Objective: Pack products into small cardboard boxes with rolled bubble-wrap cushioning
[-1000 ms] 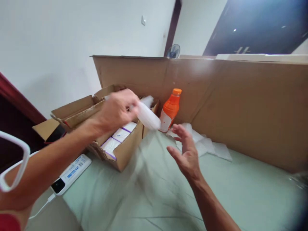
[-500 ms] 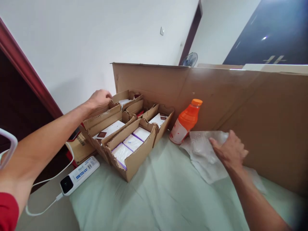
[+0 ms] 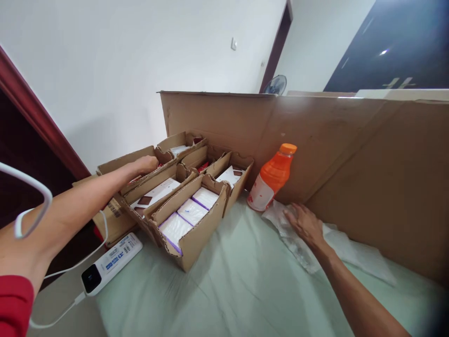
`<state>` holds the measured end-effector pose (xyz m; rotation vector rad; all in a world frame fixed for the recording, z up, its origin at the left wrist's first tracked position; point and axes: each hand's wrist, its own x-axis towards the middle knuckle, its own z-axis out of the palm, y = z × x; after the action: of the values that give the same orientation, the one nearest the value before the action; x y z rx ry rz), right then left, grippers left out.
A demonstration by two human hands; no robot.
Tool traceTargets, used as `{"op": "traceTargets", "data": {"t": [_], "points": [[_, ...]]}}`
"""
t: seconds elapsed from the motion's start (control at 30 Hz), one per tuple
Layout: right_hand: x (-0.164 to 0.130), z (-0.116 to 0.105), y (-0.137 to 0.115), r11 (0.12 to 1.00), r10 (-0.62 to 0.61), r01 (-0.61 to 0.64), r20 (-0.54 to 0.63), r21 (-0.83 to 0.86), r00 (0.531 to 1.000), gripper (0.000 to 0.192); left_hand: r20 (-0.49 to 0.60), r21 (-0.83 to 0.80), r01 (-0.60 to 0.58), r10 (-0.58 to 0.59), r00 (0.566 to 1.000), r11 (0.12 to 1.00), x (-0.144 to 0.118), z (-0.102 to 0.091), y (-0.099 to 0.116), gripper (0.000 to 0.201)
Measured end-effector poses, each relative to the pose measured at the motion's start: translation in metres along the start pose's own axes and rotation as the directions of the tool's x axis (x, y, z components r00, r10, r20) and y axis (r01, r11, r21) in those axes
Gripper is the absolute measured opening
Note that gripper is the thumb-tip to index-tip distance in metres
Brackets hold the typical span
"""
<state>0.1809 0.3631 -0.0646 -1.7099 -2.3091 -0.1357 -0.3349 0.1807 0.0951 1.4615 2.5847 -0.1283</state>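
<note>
My left hand (image 3: 146, 164) is down in the back-left cardboard compartment (image 3: 126, 159), fingers curled and their tips hidden. Bits of red show beside it, and I cannot make out what it grips. On the right, my right hand (image 3: 306, 225) lies flat with fingers spread over clear bubble-wrap bags (image 3: 298, 252). More flattened bags (image 3: 361, 257) stretch out beyond its wrist. An orange bottle (image 3: 271, 180) with an orange cap leans near the fingertips. In the nearest cardboard box (image 3: 201, 243) sit three white, purple-edged packs (image 3: 192, 211).
Other cardboard compartments hold white cards (image 3: 159, 192) and red items (image 3: 202, 167). A tall cardboard panel (image 3: 224, 117) stands behind everything. At the left edge of the pale green cloth (image 3: 224, 299) lies a white device (image 3: 112, 264) with a cable (image 3: 63, 306).
My left hand has gone from the compartment's rim down inside it. My right hand has let the raised bubble-wrap bag down, moved left and flattened onto the bags.
</note>
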Motion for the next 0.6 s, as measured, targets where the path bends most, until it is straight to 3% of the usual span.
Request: {"op": "traceTargets", "data": {"t": [0.13, 0.27, 0.37, 0.43, 0.5, 0.53, 0.57, 0.6], "points": [[-0.015, -0.027, 0.002, 0.980, 0.099, -0.046, -0.274, 0.195, 0.956, 0.048, -0.074, -0.004, 0.022, -0.022, 0.997, 1.000, -0.012, 0.002, 0.002, 0.038], [-0.041, -0.054, -0.013, 0.938, 0.004, 0.117, -0.348, 0.326, 0.938, 0.040, -0.083, -0.071, 0.025, -0.030, 0.996, 0.997, -0.027, -0.004, 0.000, 0.036], [-0.065, -0.080, -0.039, 0.858, -0.106, 0.276, -0.377, 0.434, 0.920, 0.031, -0.227, -0.130, 0.028, -0.057, 0.972, 0.991, -0.049, -0.025, -0.001, 0.028], [-0.084, -0.101, -0.066, 0.764, -0.174, 0.375, -0.392, 0.525, 0.903, 0.026, -0.390, -0.168, 0.005, -0.071, 0.918, 0.986, -0.072, -0.042, 0.009, 0.029], [-0.103, -0.121, -0.102, 0.629, -0.227, 0.443, -0.394, 0.639, 0.891, 0.023, -0.568, -0.220, -0.080, -0.061, 0.821, 0.972, -0.102, -0.054, 0.033, 0.036], [-0.111, -0.130, -0.121, 0.540, -0.241, 0.453, -0.385, 0.710, 0.891, 0.027, -0.681, -0.327, -0.221, -0.067, 0.729, 0.919, -0.119, -0.055, 0.050, 0.036], [-0.118, -0.137, -0.141, 0.430, -0.267, 0.445, -0.360, 0.785, 0.894, 0.036, -0.741, -0.394, -0.382, -0.043, 0.670, 0.836, -0.137, -0.053, 0.069, 0.036], [-0.122, -0.141, -0.159, 0.308, -0.274, 0.409, -0.332, 0.859, 0.903, 0.050, -0.759, -0.423, -0.525, 0.028, 0.650, 0.739, -0.155, -0.047, 0.089, 0.034]]}}
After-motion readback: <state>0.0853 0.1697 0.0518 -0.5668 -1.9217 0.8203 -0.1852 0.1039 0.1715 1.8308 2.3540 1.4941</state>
